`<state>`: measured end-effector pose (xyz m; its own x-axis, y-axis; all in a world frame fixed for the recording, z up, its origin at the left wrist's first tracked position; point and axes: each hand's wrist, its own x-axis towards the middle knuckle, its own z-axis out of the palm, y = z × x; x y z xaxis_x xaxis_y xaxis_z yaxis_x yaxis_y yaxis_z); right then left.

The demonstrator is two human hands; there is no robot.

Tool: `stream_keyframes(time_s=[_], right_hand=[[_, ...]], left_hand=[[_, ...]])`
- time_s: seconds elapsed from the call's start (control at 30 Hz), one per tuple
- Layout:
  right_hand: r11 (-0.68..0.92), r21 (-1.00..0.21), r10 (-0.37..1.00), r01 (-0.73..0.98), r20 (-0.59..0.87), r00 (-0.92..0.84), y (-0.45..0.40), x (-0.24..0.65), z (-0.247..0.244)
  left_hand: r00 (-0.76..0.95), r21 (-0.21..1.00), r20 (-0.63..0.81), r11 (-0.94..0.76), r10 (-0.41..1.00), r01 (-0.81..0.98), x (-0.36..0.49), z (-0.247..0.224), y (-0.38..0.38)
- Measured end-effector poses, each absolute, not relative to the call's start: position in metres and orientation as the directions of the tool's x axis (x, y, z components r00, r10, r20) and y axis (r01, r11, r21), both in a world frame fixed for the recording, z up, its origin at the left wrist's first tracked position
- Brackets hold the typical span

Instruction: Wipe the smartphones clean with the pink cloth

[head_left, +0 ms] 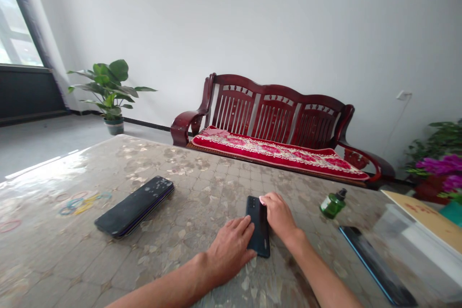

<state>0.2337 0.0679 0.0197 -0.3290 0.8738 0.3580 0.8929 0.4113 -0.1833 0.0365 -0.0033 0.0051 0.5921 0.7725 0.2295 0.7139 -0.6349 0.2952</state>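
Note:
A dark smartphone (258,231) lies back up on the table, its camera block at the far end. My left hand (231,245) is at its left side, fingers over the near part of the left edge and thumb by the bottom corner, holding it. My right hand (277,214) is curled at the phone's upper right, with the fingertips touching its back near the camera. A small pale bit shows at those fingertips; I cannot make out what it is.
Left on the patterned table (202,187) lie a stack of dark phones (135,207) and coloured rubber bands (81,203). At right are a green spray bottle (332,204), another phone (375,262) and a clear-sided box (415,245). A wooden bench (277,110) stands behind.

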Motion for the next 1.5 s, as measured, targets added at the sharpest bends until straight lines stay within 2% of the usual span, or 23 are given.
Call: stream_keyframes(time_s=[0.1,0.37,0.6,0.87,1.13,1.33,1.5], right_hand=[[0.394,-0.194,0.885,0.898,0.344,-0.314,0.070,0.233,0.019],[0.506,-0.205,0.842,0.838,0.328,-0.428,0.025,0.235,0.021],[0.380,-0.246,0.908,0.892,0.285,-0.308,0.052,0.232,0.027],[0.519,-0.215,0.846,0.828,0.267,-0.461,0.000,0.236,0.031],[0.406,-0.192,0.891,0.894,0.299,-0.341,0.037,0.221,0.031],[0.558,-0.164,0.821,0.814,0.255,-0.511,0.015,0.216,0.035],[0.482,-0.188,0.861,0.856,0.285,-0.422,0.030,0.213,0.032]], left_hand=[[0.590,0.304,0.232,-0.634,0.774,0.712,0.036,0.004,-0.003],[0.589,0.296,0.230,-0.632,0.775,0.716,0.037,0.005,-0.004],[0.587,0.298,0.222,-0.627,0.779,0.719,0.036,0.007,-0.005],[0.581,0.313,0.224,-0.622,0.783,0.718,0.038,0.006,-0.005],[0.576,0.316,0.224,-0.618,0.786,0.720,0.037,0.005,-0.004],[0.564,0.353,0.236,-0.610,0.791,0.709,0.039,0.005,-0.005],[0.568,0.345,0.196,-0.598,0.799,0.723,0.039,0.010,-0.008]])
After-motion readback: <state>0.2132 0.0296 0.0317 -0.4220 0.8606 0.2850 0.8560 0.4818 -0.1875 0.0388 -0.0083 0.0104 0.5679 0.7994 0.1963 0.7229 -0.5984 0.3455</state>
